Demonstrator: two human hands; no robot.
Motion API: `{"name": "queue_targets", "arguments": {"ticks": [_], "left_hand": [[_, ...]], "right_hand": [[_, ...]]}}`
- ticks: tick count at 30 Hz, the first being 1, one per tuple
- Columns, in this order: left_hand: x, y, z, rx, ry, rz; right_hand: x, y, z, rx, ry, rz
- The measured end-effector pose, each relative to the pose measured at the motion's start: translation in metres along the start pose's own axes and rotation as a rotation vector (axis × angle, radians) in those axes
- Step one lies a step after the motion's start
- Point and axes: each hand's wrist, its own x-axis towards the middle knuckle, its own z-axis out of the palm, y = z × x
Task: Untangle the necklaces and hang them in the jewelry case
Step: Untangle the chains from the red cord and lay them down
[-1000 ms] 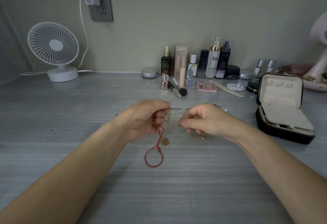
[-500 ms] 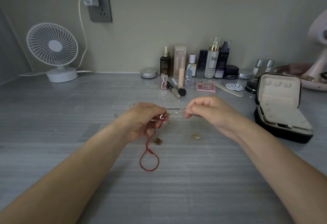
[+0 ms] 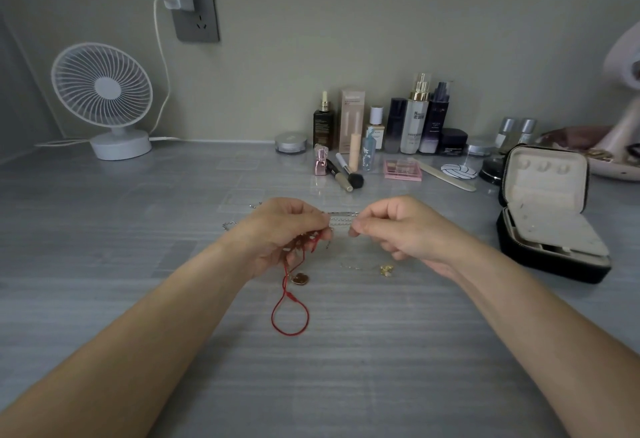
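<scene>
Over the middle of the grey worktop [image 3: 138,264], the left hand [image 3: 277,229] gripped the red cord necklace [image 3: 290,316], whose loop trailed nearer onto the surface beside a round pendant [image 3: 300,278]. The right hand [image 3: 408,229] pinched the silver chains [image 3: 341,221], which stretched between both sets of fingers. A small gold charm [image 3: 386,269] lay just nearer. At right, the black jewelry case [image 3: 554,264] stood open; a white fan [image 3: 104,91] stood far left.

Red cord [image 3: 290,316], silver chain [image 3: 341,221], gold charm [image 3: 386,269]. The case [image 3: 540,262] is black outside and cream inside. White fan [image 3: 102,84]. The tabletop [image 3: 346,385] is grey and streaked.
</scene>
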Motion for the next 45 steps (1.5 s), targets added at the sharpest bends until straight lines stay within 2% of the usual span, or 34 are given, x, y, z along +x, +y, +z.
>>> {"name": "queue_targets", "arguments": {"ticks": [6,12,16,29,34,40,45], "left_hand": [[0.0,-0.001,0.003,0.031,0.022,0.06],[-0.003,0.0,0.003,0.065,0.007,0.112],[-0.004,0.001,0.004,0.059,-0.011,0.116],[-0.004,0.002,0.003,0.017,0.03,0.106],[-0.006,0.005,0.003,-0.007,0.036,0.102],[-0.006,0.005,0.002,0.004,0.053,0.095],[-0.005,0.005,0.001,0.033,0.065,0.074]], "right_hand": [[-0.005,-0.001,0.003,-0.084,-0.178,-0.09],[-0.001,0.006,0.007,-0.146,-0.215,-0.061],[0.002,0.006,0.01,-0.039,-0.175,-0.036],[0.001,0.001,0.014,0.029,-0.11,0.018],[0.002,0.002,0.016,-0.213,-0.041,-0.056],[0.008,0.007,0.024,-0.228,0.118,-0.143],[0.005,0.004,0.015,-0.237,0.153,-0.169]]}}
